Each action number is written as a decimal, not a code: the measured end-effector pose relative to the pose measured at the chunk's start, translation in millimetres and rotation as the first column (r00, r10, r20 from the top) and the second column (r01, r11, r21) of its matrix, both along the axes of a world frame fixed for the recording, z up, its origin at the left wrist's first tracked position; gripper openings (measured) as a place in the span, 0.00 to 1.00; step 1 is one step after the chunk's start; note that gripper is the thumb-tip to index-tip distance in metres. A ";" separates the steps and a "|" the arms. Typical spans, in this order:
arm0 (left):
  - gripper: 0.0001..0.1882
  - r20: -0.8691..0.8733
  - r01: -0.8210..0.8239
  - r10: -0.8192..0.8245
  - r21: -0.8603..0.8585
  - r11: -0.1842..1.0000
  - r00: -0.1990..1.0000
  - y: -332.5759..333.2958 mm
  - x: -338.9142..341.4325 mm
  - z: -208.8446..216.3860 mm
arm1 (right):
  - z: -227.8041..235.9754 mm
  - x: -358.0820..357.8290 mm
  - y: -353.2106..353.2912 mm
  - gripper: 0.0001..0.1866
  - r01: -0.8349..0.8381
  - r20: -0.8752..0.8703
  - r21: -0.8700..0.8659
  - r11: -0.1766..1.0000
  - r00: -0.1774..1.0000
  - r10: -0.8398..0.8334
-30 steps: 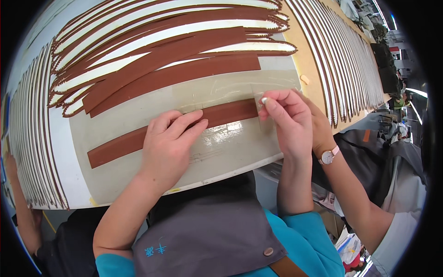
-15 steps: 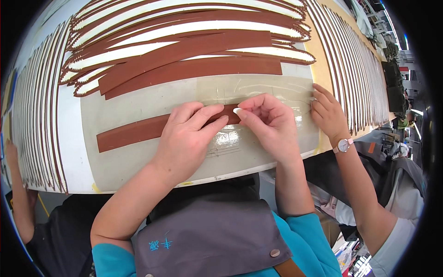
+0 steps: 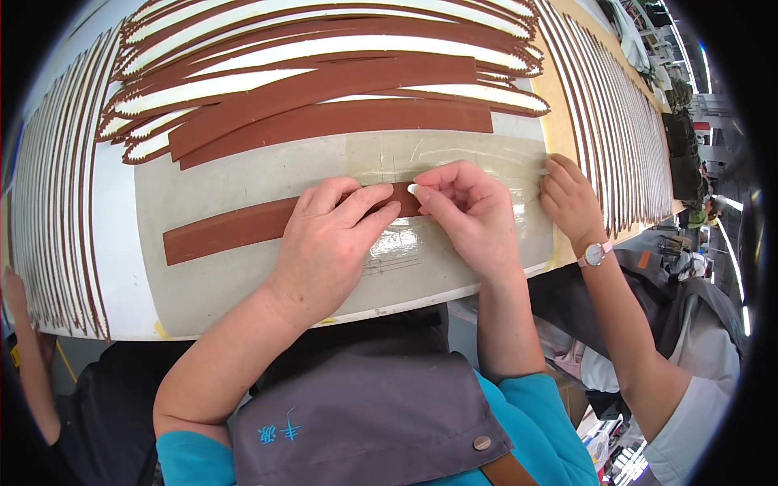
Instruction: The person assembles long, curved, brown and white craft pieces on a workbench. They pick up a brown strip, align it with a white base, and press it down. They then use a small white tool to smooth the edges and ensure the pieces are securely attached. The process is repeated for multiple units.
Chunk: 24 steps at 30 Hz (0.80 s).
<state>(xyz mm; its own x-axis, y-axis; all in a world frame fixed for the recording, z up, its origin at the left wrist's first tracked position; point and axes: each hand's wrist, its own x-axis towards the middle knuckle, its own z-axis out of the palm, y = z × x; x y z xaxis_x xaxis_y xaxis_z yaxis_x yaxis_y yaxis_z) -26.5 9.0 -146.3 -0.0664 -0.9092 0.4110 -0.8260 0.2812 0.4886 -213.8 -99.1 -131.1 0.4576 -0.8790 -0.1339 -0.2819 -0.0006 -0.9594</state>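
Note:
A long reddish-brown strip (image 3: pixel 231 225), flat like leather or fabric, lies across the grey mat in front of me. My left hand (image 3: pixel 332 231) rests over its middle, thumb and fingers bent and pressing it down. Just right of those fingertips, my right hand (image 3: pixel 470 212) pinches a small white piece (image 3: pixel 412 189) between thumb and fingers at the strip's surface. What the piece is cannot be made out. The strip's right end is hidden behind my right hand.
Beyond the mat (image 3: pixel 243 166) lie loose brown strips (image 3: pixel 365 117) and looped ones with jagged ends. Rows of thin strips line the table at left (image 3: pixel 61 186) and right (image 3: pixel 608 121). A co-worker's hand (image 3: pixel 571 198) with a watch touches the mat's right edge; another person's arm shows far left.
My right hand and the white piece have shifted slightly left and up along the strip. My left hand stays put. The view has drifted a little.

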 end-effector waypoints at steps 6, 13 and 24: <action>0.20 -0.061 0.001 -0.003 -0.041 0.999 0.998 -1.5 2.1 -0.2 | 18.2 21.5 -8.8 0.03 -0.093 -0.209 -0.081 0.992 0.975 0.074; 0.20 -0.110 -0.003 -0.002 -0.046 0.999 0.994 -0.6 2.5 -2.2 | 8.4 25.2 -9.7 0.05 -0.031 -0.219 -0.049 0.998 0.976 0.019; 0.20 -0.114 -0.011 0.004 -0.056 0.998 0.994 -1.9 0.6 -5.5 | 8.0 23.9 -11.1 0.05 -0.013 -0.182 -0.002 1.000 0.983 0.012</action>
<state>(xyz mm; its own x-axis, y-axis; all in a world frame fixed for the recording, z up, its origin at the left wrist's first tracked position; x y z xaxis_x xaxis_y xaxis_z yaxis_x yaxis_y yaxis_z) -25.9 7.0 -151.7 -0.0097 -0.8845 0.4664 -0.7684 0.3050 0.5626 -189.9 -110.2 -123.1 0.4369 -0.8739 -0.2133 -0.4514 -0.0079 -0.8923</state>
